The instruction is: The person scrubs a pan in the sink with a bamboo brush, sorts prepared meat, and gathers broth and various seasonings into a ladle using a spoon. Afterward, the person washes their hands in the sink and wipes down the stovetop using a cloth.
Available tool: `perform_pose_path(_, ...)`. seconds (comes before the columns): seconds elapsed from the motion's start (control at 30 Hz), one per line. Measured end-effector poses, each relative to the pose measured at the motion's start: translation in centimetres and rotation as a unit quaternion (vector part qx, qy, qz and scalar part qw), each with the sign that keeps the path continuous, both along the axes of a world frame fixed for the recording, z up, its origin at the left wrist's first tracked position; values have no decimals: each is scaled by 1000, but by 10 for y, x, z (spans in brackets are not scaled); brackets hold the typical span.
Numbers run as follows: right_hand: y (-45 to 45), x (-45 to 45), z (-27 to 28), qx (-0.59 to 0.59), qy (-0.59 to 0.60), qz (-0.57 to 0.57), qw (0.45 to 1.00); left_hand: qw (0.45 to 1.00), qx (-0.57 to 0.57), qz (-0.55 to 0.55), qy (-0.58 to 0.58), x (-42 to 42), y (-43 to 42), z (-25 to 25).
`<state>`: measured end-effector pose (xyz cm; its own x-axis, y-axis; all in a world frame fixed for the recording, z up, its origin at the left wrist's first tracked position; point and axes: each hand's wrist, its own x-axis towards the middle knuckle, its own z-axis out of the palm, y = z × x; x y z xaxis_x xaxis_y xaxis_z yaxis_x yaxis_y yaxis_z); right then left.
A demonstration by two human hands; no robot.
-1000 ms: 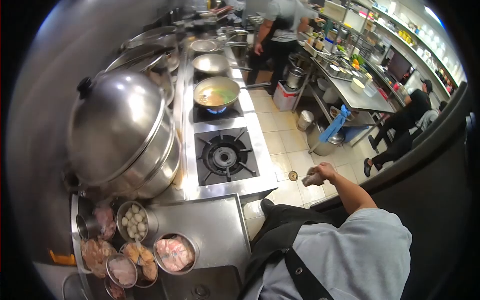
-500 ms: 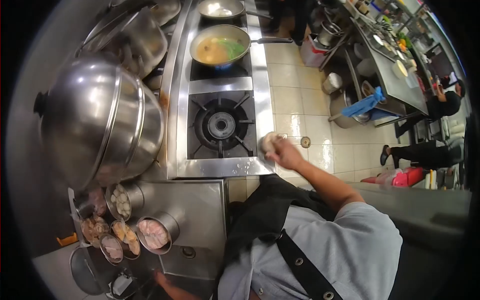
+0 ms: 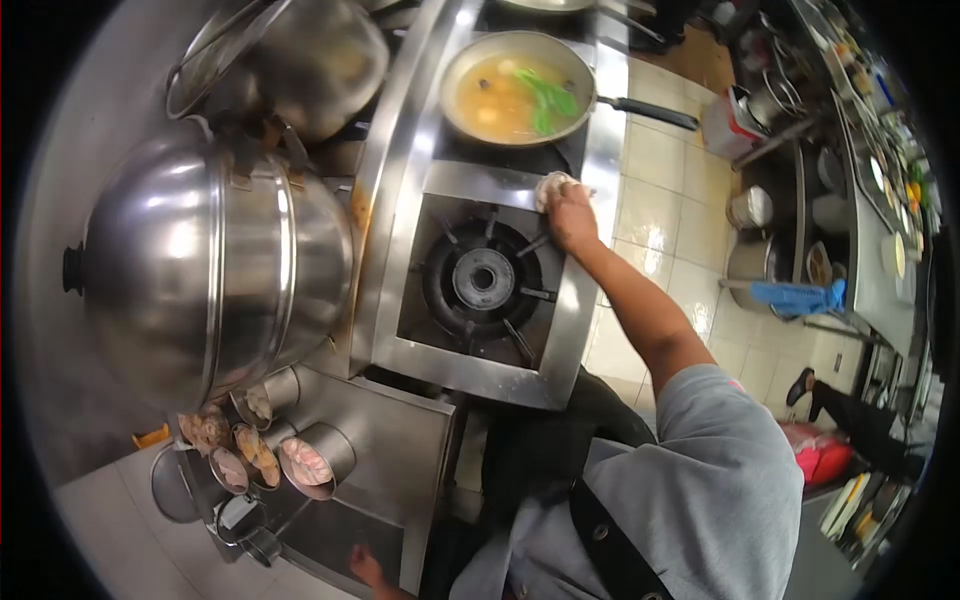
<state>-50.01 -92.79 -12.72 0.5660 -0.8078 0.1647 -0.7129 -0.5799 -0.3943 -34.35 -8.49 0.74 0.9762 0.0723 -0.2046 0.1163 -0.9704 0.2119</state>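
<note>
My right hand (image 3: pixel 573 217) is closed on a crumpled, off-white cloth (image 3: pixel 551 190). It presses the cloth to the steel stove top (image 3: pixel 600 165), at the corner between the bare burner (image 3: pixel 484 279) and the pan. The pan (image 3: pixel 453 105) sits just beyond, holding yellowish broth with green leaves (image 3: pixel 548 98) and pale pieces; its black handle (image 3: pixel 655 110) points right. Low in the view, my left hand (image 3: pixel 367 566) is over the steel side counter (image 3: pixel 385 440); it is small and blurred, so its fingers do not show clearly.
A large domed steel steamer (image 3: pixel 160 250) stands left of the stove. Metal cups of raw food, one with pale pink slices (image 3: pixel 306 463), sit on the side counter. Another pan (image 3: pixel 550 4) is at the top edge. Across the tiled floor (image 3: pixel 650 215), a person's legs (image 3: pixel 850 420) show near shelving.
My right hand has moved the cloth from the stove's near right edge up toward the pan. The view has shifted, and the pan appears closer and farther right.
</note>
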Motion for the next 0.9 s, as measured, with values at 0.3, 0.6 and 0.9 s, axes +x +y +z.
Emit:
perform_pose_path(0.3, 26, 230, -11, -21, 0, 127, 992, 995, -18, -60, 73, -166, 32, 22)
perform_pose_path(0.6, -32, -50, 15, -54, 17, 127, 990, 881, 323, -344, 12, -137, 30, -76)
perform_pose_path(0.9, -3, -7, 11, 24, -30, 69, 997, 907, 365, -208, -16, -189, 39, -49)
